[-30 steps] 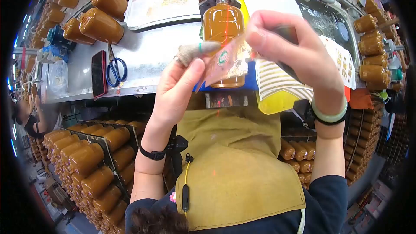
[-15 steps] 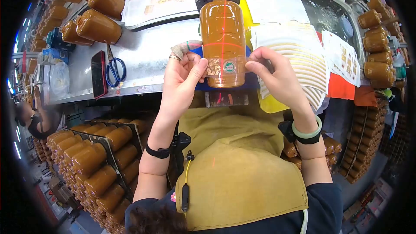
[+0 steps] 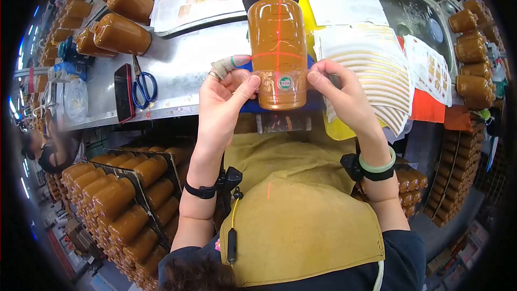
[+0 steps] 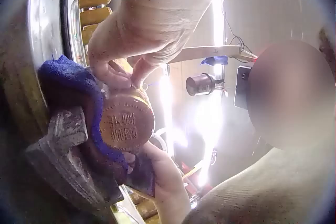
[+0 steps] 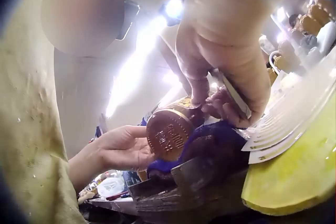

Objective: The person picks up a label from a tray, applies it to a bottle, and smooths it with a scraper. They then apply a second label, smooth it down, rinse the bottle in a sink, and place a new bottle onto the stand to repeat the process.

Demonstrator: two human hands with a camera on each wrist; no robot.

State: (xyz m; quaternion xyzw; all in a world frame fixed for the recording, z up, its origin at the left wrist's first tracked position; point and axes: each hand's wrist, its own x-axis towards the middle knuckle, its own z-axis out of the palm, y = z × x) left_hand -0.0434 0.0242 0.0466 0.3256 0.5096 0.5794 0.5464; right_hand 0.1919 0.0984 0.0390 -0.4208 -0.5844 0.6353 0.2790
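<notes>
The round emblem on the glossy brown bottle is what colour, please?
The round emblem is green with a pale rim, clearest in the head view.

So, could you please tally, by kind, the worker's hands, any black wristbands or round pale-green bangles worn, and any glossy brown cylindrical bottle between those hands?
Left hand and right hand: 2
Black wristbands: 2
Pale-green bangle: 1
Brown bottle: 1
Total: 6
</notes>
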